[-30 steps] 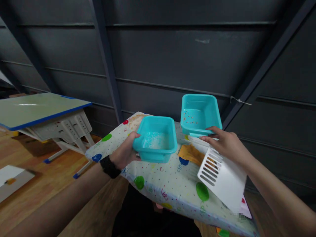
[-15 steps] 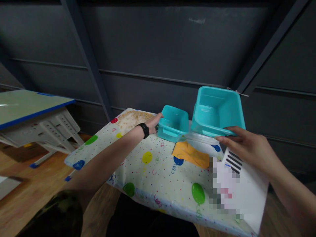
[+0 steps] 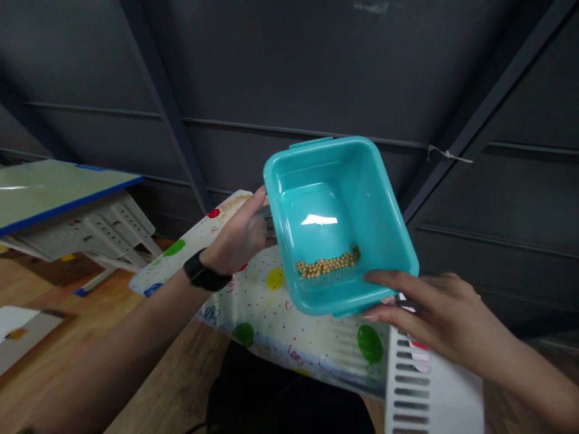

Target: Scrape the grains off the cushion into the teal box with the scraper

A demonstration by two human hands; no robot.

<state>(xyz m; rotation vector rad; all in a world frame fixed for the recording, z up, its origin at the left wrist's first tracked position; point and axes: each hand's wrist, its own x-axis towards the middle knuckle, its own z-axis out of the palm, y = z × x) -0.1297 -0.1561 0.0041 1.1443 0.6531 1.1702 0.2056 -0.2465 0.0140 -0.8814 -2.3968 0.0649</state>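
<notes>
A turquoise plastic tub (image 3: 362, 199) is held up in front of me, tilted toward me, with small yellow-brown grains (image 3: 328, 265) gathered in its low corner. My right hand (image 3: 429, 310) grips the tub's near rim and also pinches a white slotted plastic scoop (image 3: 425, 392) that hangs below it. My left hand (image 3: 242, 235), with a black watch on the wrist, holds the tub's left side. Below lies a table covered by a white cloth with coloured balloons (image 3: 271, 313). The second tub is hidden.
A tilted desk with a blue-edged top (image 3: 58, 193) and white frame stands at the left on the wooden floor (image 3: 67, 337). A dark panelled wall (image 3: 289, 72) with slanted beams rises right behind the table. A grey board (image 3: 22, 328) lies on the floor at the far left.
My left hand set the smaller tub down at the table's back and moved to the larger tub. The larger tub rose and tilted toward me; grains slid into its corner.
</notes>
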